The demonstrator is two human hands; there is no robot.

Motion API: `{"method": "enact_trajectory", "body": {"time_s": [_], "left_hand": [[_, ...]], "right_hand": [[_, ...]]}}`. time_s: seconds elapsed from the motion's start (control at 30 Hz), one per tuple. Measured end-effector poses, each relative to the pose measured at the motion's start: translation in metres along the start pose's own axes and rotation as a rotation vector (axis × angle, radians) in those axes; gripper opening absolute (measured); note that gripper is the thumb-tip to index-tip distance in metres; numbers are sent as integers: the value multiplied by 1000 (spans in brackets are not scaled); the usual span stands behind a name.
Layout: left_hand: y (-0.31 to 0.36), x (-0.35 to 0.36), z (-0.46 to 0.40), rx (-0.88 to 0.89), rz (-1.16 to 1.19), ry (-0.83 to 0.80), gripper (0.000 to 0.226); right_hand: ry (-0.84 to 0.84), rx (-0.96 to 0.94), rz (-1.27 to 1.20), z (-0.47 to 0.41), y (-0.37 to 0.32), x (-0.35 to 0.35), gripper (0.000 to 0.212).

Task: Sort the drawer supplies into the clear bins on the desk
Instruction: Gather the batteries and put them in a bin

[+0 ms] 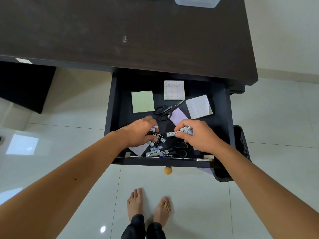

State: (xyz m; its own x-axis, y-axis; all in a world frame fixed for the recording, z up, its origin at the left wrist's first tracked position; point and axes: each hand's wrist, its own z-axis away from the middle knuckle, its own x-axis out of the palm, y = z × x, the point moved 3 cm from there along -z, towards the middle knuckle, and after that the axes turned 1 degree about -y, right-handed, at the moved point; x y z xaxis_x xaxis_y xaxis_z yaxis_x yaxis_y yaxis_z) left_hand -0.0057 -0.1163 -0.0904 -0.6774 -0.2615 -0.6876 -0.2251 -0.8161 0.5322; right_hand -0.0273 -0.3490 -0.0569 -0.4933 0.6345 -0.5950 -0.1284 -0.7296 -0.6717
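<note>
Batteries (156,135) fill both hands: left fingers (153,139) curl over some, right fingers (179,134) pinch others.

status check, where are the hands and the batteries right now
Both hands in the open drawer. Left hand gripping mixed batteries; right hand pinching white batteries. Clear bins up on desk, nothing in the way.

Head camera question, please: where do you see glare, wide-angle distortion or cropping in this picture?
Head view: glare patches on the glossy floor tiles; wide-angle bending stretches both forearms and bows the desk edges; the clear bins are cropped at the top; the open drawer and its contents are evenly lit and sharp.
</note>
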Motion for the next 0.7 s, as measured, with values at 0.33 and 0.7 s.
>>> {"method": "enact_trajectory", "body": {"time_s": [0.33, 0.7], "left_hand": [[6, -1, 5, 64, -41, -18, 32], [13, -2, -2, 127, -236, -100, 37]], "right_hand": [[-81, 70, -77, -1, 4, -2, 8], [-153, 157, -254, -8, 3, 0, 15]]}}
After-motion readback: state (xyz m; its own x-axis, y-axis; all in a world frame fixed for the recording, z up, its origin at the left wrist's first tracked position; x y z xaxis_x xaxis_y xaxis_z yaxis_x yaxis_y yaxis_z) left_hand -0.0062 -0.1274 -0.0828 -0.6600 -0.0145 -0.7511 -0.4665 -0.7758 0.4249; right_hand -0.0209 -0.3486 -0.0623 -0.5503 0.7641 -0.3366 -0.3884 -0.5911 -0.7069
